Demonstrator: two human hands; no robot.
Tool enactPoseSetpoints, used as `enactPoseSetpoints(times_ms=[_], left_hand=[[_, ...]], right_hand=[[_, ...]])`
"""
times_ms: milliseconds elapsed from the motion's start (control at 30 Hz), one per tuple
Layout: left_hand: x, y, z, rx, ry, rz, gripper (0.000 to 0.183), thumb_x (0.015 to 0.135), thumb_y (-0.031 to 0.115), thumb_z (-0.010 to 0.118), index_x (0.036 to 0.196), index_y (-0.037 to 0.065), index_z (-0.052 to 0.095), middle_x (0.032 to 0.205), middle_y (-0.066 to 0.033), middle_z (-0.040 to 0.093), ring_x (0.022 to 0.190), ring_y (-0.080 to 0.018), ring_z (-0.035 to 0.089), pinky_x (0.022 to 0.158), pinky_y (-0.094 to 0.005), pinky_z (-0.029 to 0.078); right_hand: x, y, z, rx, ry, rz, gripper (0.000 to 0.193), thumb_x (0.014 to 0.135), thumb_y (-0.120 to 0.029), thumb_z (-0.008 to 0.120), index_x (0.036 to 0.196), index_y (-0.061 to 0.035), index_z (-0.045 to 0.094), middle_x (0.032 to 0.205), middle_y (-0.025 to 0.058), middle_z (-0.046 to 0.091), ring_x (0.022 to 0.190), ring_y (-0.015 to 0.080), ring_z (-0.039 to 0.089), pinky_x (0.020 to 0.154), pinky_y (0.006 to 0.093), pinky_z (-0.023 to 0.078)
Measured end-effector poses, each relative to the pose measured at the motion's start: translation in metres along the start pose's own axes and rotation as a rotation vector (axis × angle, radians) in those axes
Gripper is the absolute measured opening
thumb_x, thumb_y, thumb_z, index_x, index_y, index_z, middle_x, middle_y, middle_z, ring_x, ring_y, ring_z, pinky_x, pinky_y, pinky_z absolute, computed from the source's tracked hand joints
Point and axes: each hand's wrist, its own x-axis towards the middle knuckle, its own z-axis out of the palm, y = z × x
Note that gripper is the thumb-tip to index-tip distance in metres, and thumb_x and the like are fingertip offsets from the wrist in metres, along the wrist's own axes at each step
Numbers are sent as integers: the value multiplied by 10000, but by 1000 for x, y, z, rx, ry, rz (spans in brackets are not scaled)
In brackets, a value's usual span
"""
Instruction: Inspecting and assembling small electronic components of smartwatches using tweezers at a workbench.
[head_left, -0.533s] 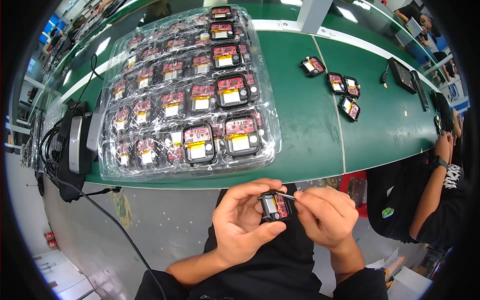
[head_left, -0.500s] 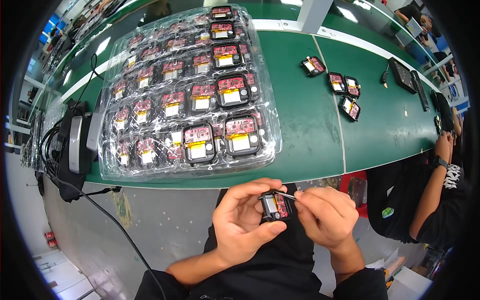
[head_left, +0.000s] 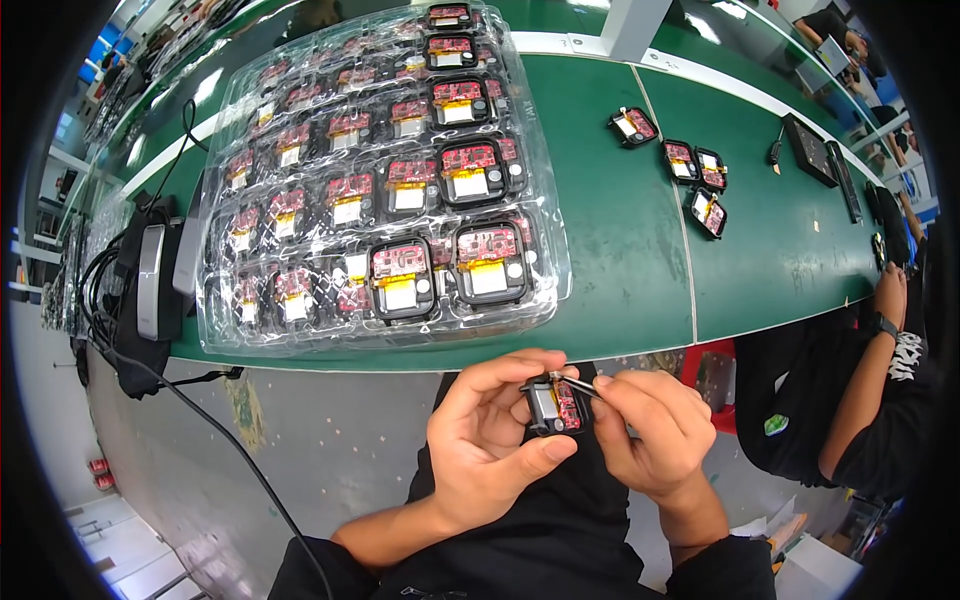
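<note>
My left hand [head_left: 490,440] is closed around the edges of a small black device housing [head_left: 541,408], held in front of the table edge above my lap. A red circuit board and a silver battery-like block show inside it. Between the thumb and fingers of my right hand [head_left: 655,425] is a thin metal tool that looks like tweezers [head_left: 578,384]. Its tip reaches the upper edge of the housing, close to my left fingertips. Whether the tip grips anything is too small to tell.
Stacked clear plastic trays [head_left: 548,300] of similar housings cover the table's left. Several loose housings [head_left: 709,214] lie right of the trays. Farther right are a black box [head_left: 808,150] and another person's arm [head_left: 862,395]. A black cable [head_left: 230,440] hangs at the left.
The tweezers' tip has shifted slightly up and left along the housing's top edge, and the housing has turned a little. The trays appear slightly shifted in view.
</note>
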Motion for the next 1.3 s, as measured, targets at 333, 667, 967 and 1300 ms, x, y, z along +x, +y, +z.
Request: enactPoseSetpoints(times_ms=[333, 667, 967, 1300], left_hand=[[1, 1, 1, 67, 29, 1, 605, 869, -89, 826, 1394, -50, 529, 1486, -205, 501, 1343, -297, 600, 1094, -409, 550], [-2, 2, 4, 48, 23, -21, 601, 869, -108, 817, 1396, -41, 537, 1464, -199, 533, 1340, -278, 599, 1076, -389, 553], [-3, 6, 13, 108, 154, -109, 656, 834, 119, 927, 1351, -38, 555, 1373, -222, 605, 1260, -310, 646, 1082, -427, 537], [-2, 6, 9, 115, 162, -134, 662, 841, 130, 925, 1359, -42, 552, 1369, -224, 606, 1262, -306, 642, 1064, -409, 547]], right_hand=[[1, 0, -4, -56, -36, -57, 336, 678, 50, 825, 1009, 21, 777, 881, 98, 732, 582, 189, 610, 488, 301, 465], [-1, -2, -3, -63, -12, -79, 357, 665, 80, 813, 1017, 36, 773, 884, 103, 723, 591, 191, 601, 493, 304, 459], [-2, -2, -3, -73, -15, -79, 342, 667, 85, 810, 1004, 40, 773, 881, 103, 721, 597, 196, 605, 494, 307, 463], [-3, 0, 0, -87, -15, -95, 340, 670, 79, 811, 1005, 33, 777, 882, 95, 720, 578, 181, 574, 489, 301, 447]])
